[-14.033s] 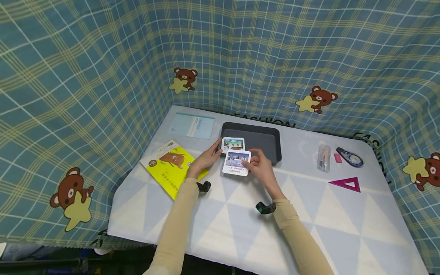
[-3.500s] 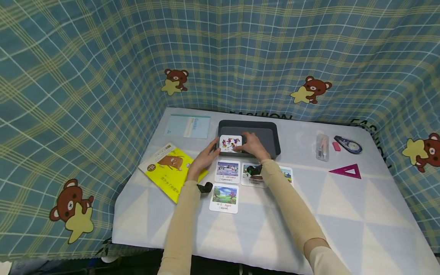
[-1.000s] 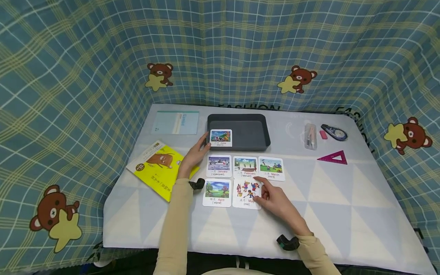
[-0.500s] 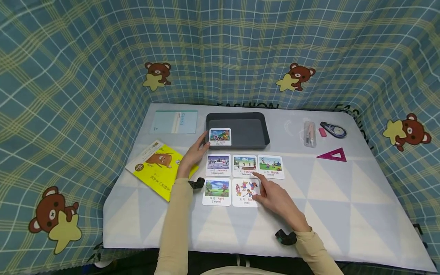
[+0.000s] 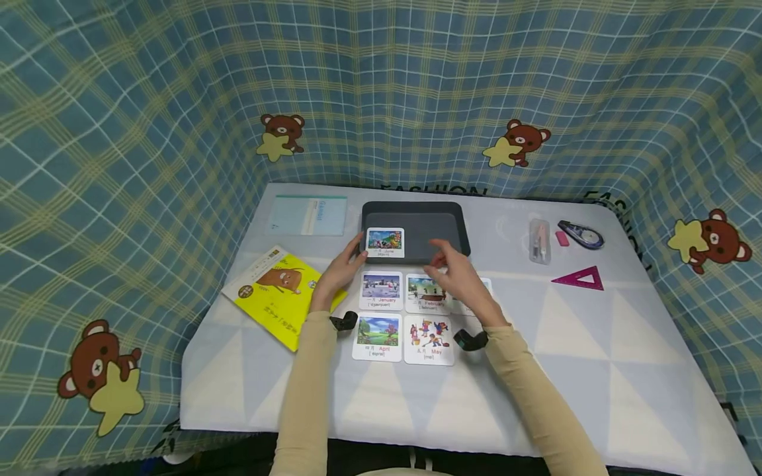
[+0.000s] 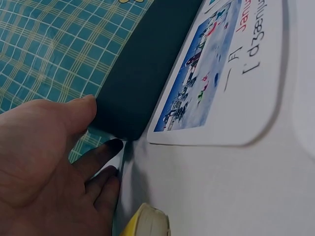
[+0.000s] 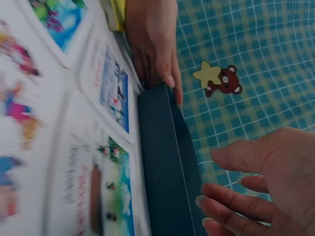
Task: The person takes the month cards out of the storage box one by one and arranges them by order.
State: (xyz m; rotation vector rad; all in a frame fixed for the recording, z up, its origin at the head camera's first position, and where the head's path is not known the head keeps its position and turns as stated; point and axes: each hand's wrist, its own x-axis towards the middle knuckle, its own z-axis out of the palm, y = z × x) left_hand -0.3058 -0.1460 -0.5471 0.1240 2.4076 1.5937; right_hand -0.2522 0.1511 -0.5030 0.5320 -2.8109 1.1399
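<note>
My left hand [image 5: 338, 274] holds the near left corner of a dark grey tray [image 5: 428, 221], thumb at its rim in the left wrist view. Inside the tray, a June picture card [image 5: 385, 242] lies at the left. My right hand [image 5: 461, 277] hovers with loosely bent fingers over the tray's front edge, nothing in its grasp. On the table in front of the tray are a January card [image 5: 381, 291], a February card [image 5: 424, 301] and a March card [image 5: 488, 285] mostly hidden by that hand. Below them lie an April card [image 5: 378, 337] and a May card [image 5: 428, 340].
A yellow book [image 5: 280, 291] lies left of the cards, with a pale blue notebook [image 5: 309, 215] behind it. On the right are a clear case [image 5: 540, 241], a pink eraser [image 5: 562, 238], a correction tape [image 5: 581, 235] and a magenta triangle ruler [image 5: 580, 278].
My right hand has let go of the May card, set down beside April, and moved back toward the tray. My left hand stays at the tray's corner.
</note>
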